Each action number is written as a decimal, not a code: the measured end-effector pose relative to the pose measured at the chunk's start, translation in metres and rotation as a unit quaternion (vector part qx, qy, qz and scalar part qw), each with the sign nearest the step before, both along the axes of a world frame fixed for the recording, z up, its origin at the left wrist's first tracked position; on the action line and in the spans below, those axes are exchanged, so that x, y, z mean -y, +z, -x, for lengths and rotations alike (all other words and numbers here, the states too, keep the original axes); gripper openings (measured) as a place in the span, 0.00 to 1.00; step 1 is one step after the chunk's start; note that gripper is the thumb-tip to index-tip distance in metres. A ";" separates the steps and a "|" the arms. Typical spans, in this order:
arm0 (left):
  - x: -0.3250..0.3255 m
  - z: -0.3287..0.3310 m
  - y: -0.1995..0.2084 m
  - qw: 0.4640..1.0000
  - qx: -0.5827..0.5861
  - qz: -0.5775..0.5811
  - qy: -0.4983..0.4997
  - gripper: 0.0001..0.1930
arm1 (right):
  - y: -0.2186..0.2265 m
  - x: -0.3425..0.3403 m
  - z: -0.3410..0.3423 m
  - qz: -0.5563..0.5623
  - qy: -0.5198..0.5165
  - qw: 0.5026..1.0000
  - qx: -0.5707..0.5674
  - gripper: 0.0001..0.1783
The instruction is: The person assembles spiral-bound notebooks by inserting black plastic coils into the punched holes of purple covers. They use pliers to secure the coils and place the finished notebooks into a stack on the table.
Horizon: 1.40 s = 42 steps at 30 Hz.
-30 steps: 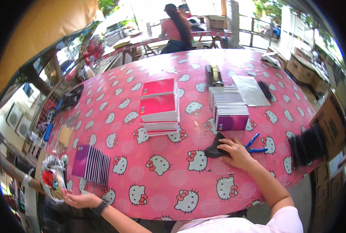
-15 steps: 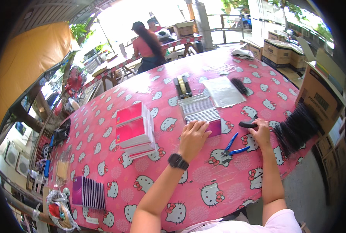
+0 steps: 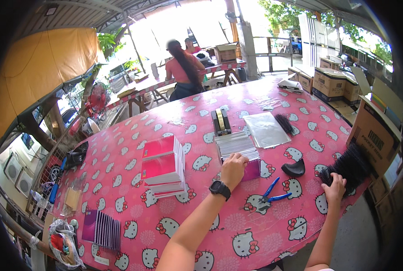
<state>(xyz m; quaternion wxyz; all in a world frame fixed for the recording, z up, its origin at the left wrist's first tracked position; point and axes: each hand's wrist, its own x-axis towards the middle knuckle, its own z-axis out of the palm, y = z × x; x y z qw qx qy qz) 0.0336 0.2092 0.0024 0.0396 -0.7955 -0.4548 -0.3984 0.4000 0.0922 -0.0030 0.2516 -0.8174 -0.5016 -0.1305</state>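
My left hand (image 3: 234, 172) has its fingers curled over the near end of a row of small notebooks (image 3: 237, 145), gripping a purple-covered notebook (image 3: 252, 170) there. At the table's right side my right hand (image 3: 334, 189) reaches to a heap of black spiral binding coils (image 3: 348, 167). Its thumb and fingers are apart at the near edge of the heap. Between the hands lie a curved black piece (image 3: 294, 168), its kind unclear, and blue-handled pliers (image 3: 270, 196).
A tape dispenser (image 3: 220, 122), clear plastic sheets (image 3: 267, 129) and loose black coils (image 3: 284, 124) lie beyond the notebooks. Stacked pink notebooks (image 3: 163, 165) and purple notebooks (image 3: 101, 229) stand to the left. A cardboard box (image 3: 374, 131) borders the right edge. Two people sit farther back.
My right hand has let go of the curved black piece and moved right to the coils. My left hand stays at the notebooks, its fingers now more curled. The view has shifted slightly.
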 end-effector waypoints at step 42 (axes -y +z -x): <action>0.193 0.079 -0.002 1.000 -0.002 0.005 0.016 0.17 | -0.005 0.022 0.282 -0.035 0.555 0.806 -0.203 0.14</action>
